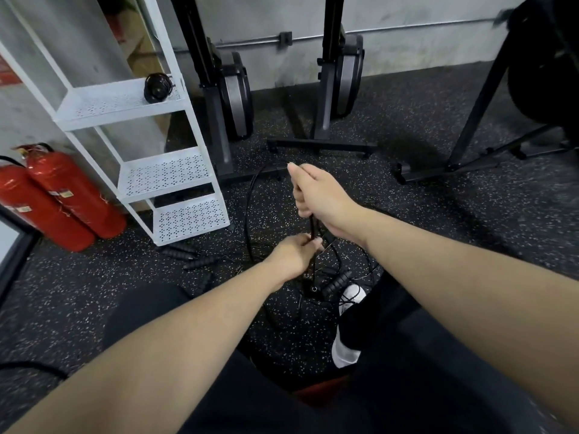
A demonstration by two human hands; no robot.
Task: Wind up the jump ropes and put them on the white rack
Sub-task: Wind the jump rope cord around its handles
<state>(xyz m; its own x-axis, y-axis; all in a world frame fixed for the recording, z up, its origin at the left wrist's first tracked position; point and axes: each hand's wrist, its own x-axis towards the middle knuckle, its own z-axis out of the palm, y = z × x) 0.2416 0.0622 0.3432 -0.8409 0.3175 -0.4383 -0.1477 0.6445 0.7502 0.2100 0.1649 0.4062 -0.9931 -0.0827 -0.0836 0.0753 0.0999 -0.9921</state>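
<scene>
My left hand [293, 256] grips the black handles of a jump rope [308, 270], held upright over the floor. Just above it, my right hand [316, 195] grips the same rope's black cord, which loops out to the left [250, 208] and down to the floor. A wound black rope [156, 87] lies on the upper shelf of the white rack [175, 173] at the left. More loose ropes with black foam handles lie on the floor: some by the rack's foot [191, 260], one near my shoe [336, 283].
Two red fire extinguishers [59, 195] lean left of the rack. Black exercise machines [332, 89] stand against the grey wall, with another machine's frame [470, 136] at the right. The floor is black speckled rubber. My white shoe [349, 324] and dark trousers fill the bottom.
</scene>
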